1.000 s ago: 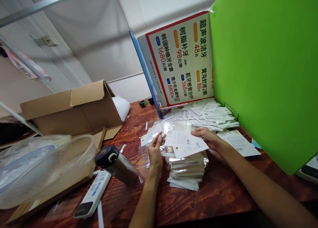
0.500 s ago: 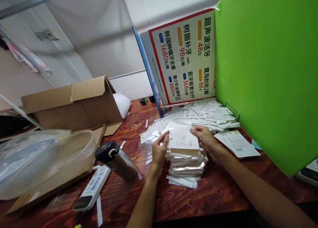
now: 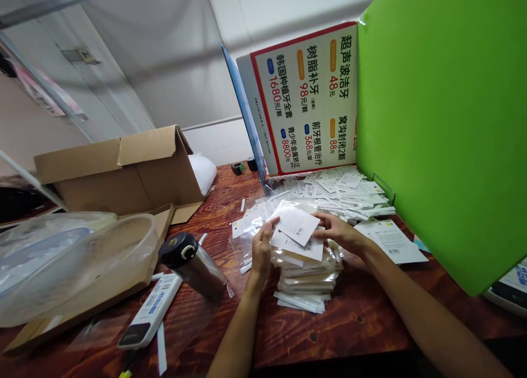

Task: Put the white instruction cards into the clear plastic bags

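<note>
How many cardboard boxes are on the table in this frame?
1. The open cardboard box lies on its side at the table's left, behind the black-lidded flask. A flattened cardboard sheet sits under it; nothing shows whether more are hidden.

Both hands hold a white card (image 3: 294, 224) tilted above a stack of bagged cards (image 3: 307, 276) on the counter (image 3: 349, 323): left hand (image 3: 261, 250) at its left edge, right hand (image 3: 338, 232) at its right. Loose cards (image 3: 341, 189) lie behind; a flask (image 3: 192, 264) lies to the left.
</note>
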`<action>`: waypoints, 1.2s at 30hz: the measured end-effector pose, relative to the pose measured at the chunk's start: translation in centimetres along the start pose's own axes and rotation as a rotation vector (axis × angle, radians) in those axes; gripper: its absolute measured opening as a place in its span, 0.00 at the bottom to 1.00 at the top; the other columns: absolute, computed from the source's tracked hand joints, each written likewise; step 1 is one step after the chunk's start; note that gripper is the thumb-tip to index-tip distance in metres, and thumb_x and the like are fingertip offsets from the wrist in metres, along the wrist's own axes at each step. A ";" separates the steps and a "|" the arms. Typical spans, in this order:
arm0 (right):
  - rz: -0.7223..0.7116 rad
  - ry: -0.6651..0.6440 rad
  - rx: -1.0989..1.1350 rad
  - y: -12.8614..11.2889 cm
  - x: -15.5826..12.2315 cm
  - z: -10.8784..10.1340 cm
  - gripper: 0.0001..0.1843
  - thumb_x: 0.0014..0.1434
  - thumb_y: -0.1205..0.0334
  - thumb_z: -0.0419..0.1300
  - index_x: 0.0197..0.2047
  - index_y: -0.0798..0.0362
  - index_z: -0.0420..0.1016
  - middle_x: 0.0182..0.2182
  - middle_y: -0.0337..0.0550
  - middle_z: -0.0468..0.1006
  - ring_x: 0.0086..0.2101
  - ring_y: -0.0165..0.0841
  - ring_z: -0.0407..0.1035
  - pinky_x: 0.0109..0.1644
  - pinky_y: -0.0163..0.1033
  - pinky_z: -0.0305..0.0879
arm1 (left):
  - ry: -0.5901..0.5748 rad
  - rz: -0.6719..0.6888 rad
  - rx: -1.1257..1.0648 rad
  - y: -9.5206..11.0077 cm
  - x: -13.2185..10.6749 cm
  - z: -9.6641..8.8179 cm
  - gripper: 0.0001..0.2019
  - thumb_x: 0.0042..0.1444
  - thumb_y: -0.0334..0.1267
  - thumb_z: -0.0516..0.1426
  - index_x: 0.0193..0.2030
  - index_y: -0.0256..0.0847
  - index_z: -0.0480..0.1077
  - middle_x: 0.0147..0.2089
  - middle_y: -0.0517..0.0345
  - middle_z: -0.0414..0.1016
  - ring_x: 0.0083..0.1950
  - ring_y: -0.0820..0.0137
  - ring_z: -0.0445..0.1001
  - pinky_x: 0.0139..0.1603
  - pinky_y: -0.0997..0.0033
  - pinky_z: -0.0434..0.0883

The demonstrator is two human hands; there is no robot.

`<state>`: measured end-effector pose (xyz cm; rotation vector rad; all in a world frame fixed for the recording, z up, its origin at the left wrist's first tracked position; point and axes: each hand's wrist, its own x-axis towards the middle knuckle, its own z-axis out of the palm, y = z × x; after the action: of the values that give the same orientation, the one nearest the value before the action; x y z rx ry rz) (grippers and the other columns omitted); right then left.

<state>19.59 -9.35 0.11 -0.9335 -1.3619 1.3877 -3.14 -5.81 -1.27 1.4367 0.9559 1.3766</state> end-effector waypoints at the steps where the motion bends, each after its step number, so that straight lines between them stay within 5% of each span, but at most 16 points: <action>1: 0.007 0.015 0.003 0.0 0.0 0.0 0.36 0.46 0.54 0.72 0.57 0.52 0.69 0.39 0.45 0.77 0.33 0.34 0.73 0.32 0.34 0.68 | -0.003 0.002 -0.003 0.0 0.0 0.0 0.22 0.61 0.54 0.53 0.48 0.39 0.77 0.49 0.50 0.78 0.49 0.62 0.74 0.50 0.66 0.69; 4: 0.003 0.075 -0.032 0.0 0.1 0.3 0.47 0.45 0.58 0.73 0.66 0.45 0.60 0.39 0.42 0.75 0.35 0.34 0.73 0.35 0.37 0.71 | -0.013 0.024 0.014 0.1 0.0 0.0 0.20 0.60 0.53 0.54 0.45 0.38 0.76 0.47 0.51 0.78 0.48 0.63 0.74 0.49 0.67 0.69; 9: -0.065 0.157 -0.212 0.6 0.8 0.7 0.35 0.45 0.57 0.72 0.58 0.50 0.73 0.38 0.42 0.74 0.37 0.35 0.70 0.38 0.38 0.70 | -0.071 0.019 0.028 0.1 -0.1 -0.1 0.19 0.59 0.52 0.55 0.45 0.39 0.75 0.46 0.51 0.76 0.48 0.63 0.73 0.49 0.68 0.69; 17: -0.172 0.370 -0.327 1.1 0.8 1.8 0.29 0.43 0.52 0.73 0.49 0.50 0.78 0.32 0.39 0.73 0.34 0.35 0.66 0.36 0.37 0.65 | -0.140 0.036 0.039 0.6 -0.4 0.1 0.20 0.55 0.51 0.61 0.48 0.40 0.73 0.50 0.50 0.75 0.53 0.61 0.72 0.54 0.66 0.67; 28: -0.195 0.380 -0.378 0.9 0.7 1.8 0.23 0.47 0.50 0.70 0.45 0.50 0.79 0.32 0.40 0.74 0.34 0.35 0.66 0.38 0.38 0.63 | -0.204 0.107 0.157 0.1 -0.5 0.1 0.40 0.33 0.40 0.73 0.56 0.42 0.66 0.57 0.48 0.67 0.59 0.57 0.68 0.59 0.64 0.67; 36: -0.071 0.331 -0.080 1.5 1.1 1.7 0.26 0.50 0.45 0.66 0.47 0.53 0.76 0.30 0.41 0.75 0.26 0.32 0.67 0.27 0.36 0.62 | -0.160 0.097 0.106 -0.3 -0.5 0.2 0.34 0.39 0.40 0.71 0.55 0.41 0.70 0.57 0.48 0.70 0.58 0.58 0.70 0.58 0.63 0.68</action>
<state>17.48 -8.64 -1.11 -1.1026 -1.1914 1.0758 -2.98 -6.23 -1.70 1.6648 0.8766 1.2743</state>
